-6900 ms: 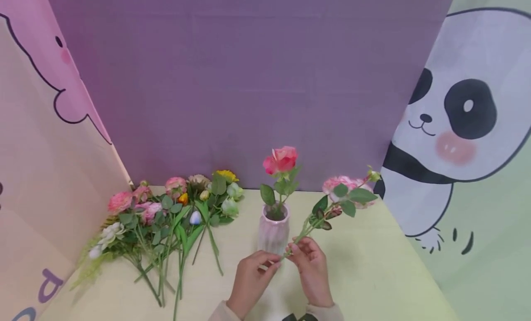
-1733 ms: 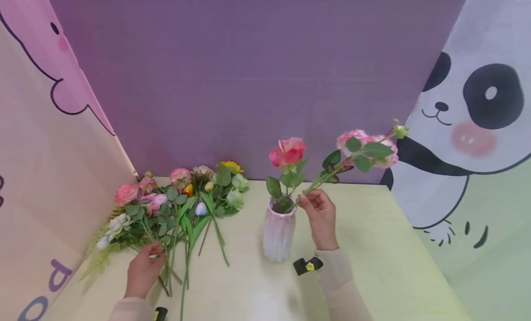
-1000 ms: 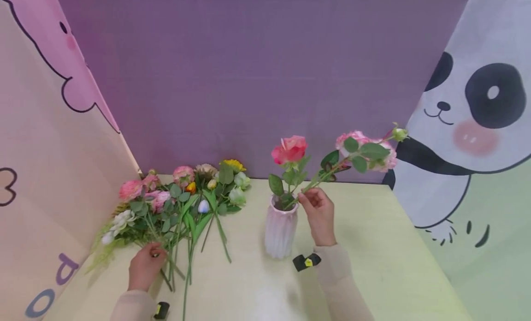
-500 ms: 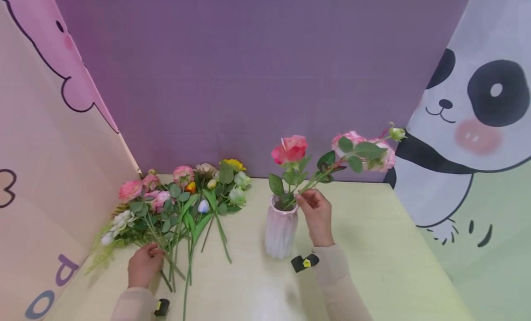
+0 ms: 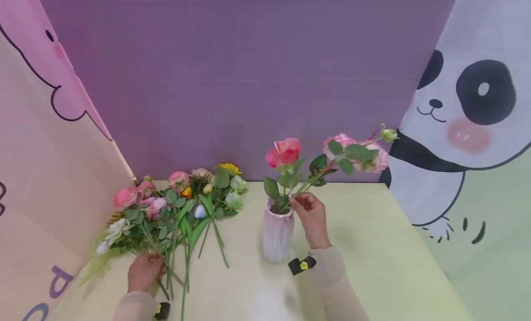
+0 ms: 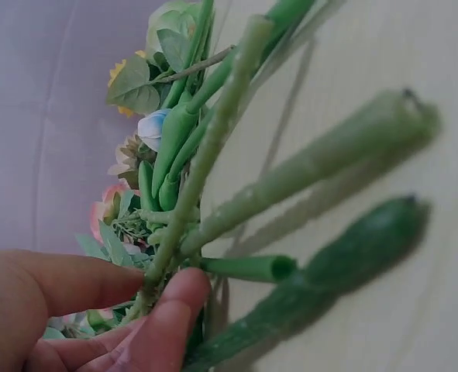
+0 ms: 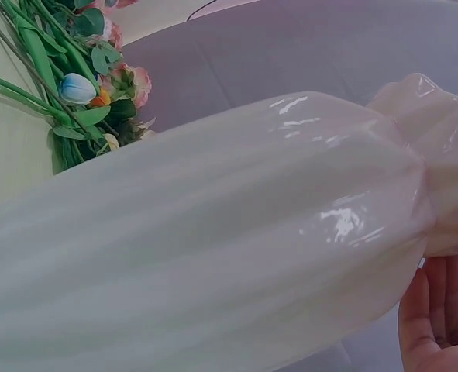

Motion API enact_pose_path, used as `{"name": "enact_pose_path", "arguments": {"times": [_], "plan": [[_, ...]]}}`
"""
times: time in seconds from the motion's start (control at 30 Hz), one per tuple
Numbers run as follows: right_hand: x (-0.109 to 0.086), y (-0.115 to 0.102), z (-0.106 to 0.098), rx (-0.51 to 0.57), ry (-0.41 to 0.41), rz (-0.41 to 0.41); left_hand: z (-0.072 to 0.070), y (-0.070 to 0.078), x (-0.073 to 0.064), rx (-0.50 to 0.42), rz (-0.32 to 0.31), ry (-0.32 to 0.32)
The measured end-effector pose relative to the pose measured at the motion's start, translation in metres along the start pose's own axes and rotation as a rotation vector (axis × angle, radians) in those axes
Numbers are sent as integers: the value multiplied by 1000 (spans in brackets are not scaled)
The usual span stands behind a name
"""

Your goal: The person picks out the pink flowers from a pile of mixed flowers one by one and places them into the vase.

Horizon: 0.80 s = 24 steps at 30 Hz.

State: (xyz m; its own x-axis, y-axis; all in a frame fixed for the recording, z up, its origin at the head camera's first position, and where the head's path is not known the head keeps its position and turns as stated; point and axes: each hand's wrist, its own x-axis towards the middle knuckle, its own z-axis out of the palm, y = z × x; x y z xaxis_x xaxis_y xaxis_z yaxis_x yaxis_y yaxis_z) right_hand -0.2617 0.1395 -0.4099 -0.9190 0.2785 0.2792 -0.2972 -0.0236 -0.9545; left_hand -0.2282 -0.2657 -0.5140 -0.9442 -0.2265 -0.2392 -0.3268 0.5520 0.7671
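A pink-and-white ribbed vase [image 5: 278,233] stands upright on the table, holding a coral-pink rose [image 5: 284,152]. From its mouth a spray of pale pink flowers [image 5: 375,159] with a green bud leans out to the right. My right hand [image 5: 310,219] is at the vase rim, thumb and fingertips pinching the spray's stem; the right wrist view has its fingers [image 7: 438,310] beside the vase neck. At the left, my left hand [image 5: 145,271] is at the lower stems of the flower pile. Its thumb and finger pinch a green stem [image 6: 205,167], whose bloom is hidden among the others.
Several artificial flowers [image 5: 153,208] lie heaped at the table's left, among them a blue-white tulip [image 5: 200,212] and a yellow bloom [image 5: 229,169]. A purple backdrop [image 5: 257,81] rises behind the table [image 5: 373,256]; a panda-printed panel [image 5: 481,141] stands at the right.
Earlier both hands held the pink spray before the vase. Its stem is now in the vase mouth, and the left hand has moved left to the pile, its fingers lately closing on a stem.
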Motion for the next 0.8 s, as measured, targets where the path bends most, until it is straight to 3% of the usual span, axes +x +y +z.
{"name": "enact_pose_path", "arguments": {"times": [0.3,0.6,0.7,0.8], "plan": [[-4,1,-1,32,-24,47,5,-13,1,-384,-61,-18],[-7,0,-3,59,-22,39,0,-2,-9,-827,-157,-181],[-7,0,-5,56,-20,36,-3,2,-11,-935,-176,-241],[-9,-1,-6,66,-16,49,-3,6,-12,-1011,-183,-259]]}}
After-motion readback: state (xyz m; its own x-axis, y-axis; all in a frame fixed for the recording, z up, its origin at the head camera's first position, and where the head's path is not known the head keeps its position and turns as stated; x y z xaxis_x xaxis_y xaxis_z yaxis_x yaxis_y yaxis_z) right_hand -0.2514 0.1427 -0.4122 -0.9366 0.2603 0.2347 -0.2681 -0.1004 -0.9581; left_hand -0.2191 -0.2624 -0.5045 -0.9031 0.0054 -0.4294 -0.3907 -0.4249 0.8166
